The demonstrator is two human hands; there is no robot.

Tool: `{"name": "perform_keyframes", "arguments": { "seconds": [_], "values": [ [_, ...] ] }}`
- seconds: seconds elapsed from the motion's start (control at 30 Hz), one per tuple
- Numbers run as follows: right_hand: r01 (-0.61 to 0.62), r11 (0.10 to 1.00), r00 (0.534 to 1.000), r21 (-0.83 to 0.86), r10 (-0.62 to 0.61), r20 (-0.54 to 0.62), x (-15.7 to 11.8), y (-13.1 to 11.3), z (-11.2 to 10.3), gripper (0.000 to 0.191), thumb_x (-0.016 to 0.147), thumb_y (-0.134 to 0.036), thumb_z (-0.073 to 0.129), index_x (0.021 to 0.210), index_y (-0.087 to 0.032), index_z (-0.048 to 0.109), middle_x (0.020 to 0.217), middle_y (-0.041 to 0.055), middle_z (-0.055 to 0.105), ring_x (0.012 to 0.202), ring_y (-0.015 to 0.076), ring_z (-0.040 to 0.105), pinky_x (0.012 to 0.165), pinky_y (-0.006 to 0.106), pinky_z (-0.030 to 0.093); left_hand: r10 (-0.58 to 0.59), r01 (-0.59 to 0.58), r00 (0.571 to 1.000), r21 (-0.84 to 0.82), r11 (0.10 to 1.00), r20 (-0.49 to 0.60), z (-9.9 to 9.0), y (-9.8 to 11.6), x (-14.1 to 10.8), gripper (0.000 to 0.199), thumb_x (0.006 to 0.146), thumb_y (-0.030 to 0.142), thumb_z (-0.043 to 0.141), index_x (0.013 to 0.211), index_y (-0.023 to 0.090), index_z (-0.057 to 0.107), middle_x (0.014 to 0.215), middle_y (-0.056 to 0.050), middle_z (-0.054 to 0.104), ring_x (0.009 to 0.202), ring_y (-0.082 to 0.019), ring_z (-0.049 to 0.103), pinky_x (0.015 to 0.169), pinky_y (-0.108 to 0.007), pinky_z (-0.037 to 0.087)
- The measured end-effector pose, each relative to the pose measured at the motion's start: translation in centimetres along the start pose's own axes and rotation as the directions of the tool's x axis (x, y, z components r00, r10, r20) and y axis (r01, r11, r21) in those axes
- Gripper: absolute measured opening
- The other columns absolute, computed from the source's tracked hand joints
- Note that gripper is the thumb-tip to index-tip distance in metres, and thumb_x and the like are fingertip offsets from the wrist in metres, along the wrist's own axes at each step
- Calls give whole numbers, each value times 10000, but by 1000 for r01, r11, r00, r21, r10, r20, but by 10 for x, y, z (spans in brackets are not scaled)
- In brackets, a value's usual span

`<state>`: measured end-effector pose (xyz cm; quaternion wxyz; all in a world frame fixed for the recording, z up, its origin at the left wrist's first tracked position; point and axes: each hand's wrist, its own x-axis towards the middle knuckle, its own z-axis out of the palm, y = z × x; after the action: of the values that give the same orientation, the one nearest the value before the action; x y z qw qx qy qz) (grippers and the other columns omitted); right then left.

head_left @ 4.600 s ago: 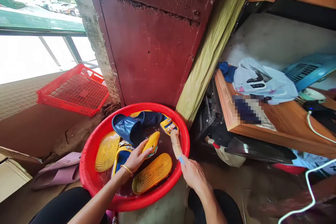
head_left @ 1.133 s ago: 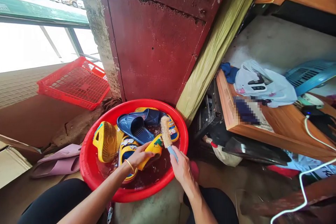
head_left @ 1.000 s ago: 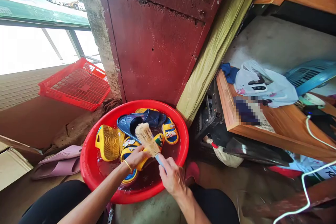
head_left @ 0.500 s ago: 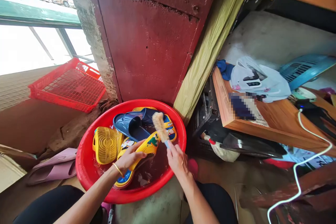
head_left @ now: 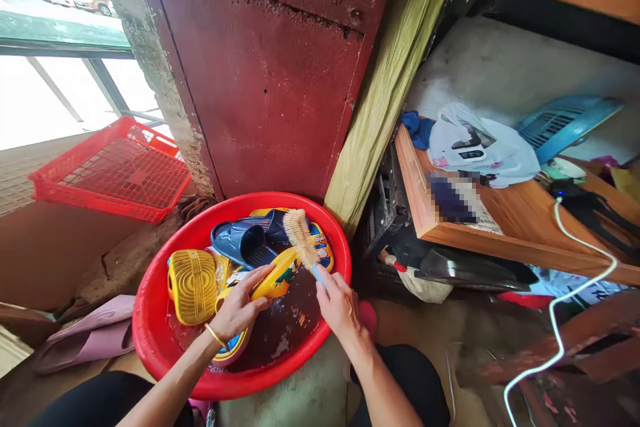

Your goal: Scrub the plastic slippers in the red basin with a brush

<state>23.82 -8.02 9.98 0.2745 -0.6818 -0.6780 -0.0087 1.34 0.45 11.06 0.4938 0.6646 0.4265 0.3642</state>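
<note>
Slipper (head_left: 274,281) is gripped by the left hand (head_left: 240,309), brush (head_left: 301,237) by the right hand (head_left: 340,307). Scrubbing looks unfinished, with more slippers (head_left: 241,242) nearby.

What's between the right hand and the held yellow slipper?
The brush, held in the right hand; its bristles overlap the yellow slipper in the head view, contact unclear.

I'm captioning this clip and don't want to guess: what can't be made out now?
All in the head view:
Red basin: floor hidden by dark water.
Brush handle: mostly covered by the right hand.
Held yellow slipper: partly covered by the left hand.
Item on the wooden table: blurred by pixelation.
Parked cars: too small to read plates.
</note>
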Motion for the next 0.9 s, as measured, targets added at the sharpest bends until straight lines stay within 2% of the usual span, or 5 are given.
{"name": "perform_keyframes", "arguments": {
  "seconds": [0.2,0.43,0.6,0.8,0.9],
  "values": [
    [-67,998,998,20,67,2,2,5,6,432,968,-259,460,1373,-293,607,959,67,701,739,163,681,666,221,543,-161,149,987,-237,960,-30,-1,11,0,603,536,233,799,1134,227,726,1121,-56,739,1134,-355,615,1007,-436,473],
    [-40,915,993,400,80,-83,-11,-11,20,433,992,-261,413,1377,-155,580,1272,128,678,1167,218,643,1000,315,518,-460,362,884,-738,569,80,-5,6,9,607,736,484,739,1260,211,598,981,-74,765,713,-217,719,601,-306,568],
    [49,881,994,470,-90,66,-30,-31,26,436,966,-230,451,1373,-171,594,1208,115,714,1094,218,683,967,322,550,-516,326,856,-818,473,43,-12,-3,17,501,862,554,589,1195,181,625,911,-96,778,758,-240,743,636,-357,605],
    [-93,919,995,382,94,18,-2,-15,21,418,958,-231,456,1329,-158,635,1178,132,726,1093,238,687,986,361,543,-521,493,816,-772,401,250,0,-2,8,440,896,523,564,1074,137,679,855,-112,785,706,-243,746,604,-344,608],
    [-67,910,996,409,85,-26,2,-17,13,411,968,-242,446,1320,-154,640,1209,137,714,1112,239,680,988,360,543,-532,436,830,-792,427,170,3,-1,11,439,905,535,547,1031,137,684,811,-92,782,632,-212,727,588,-323,601]
  ]
}}
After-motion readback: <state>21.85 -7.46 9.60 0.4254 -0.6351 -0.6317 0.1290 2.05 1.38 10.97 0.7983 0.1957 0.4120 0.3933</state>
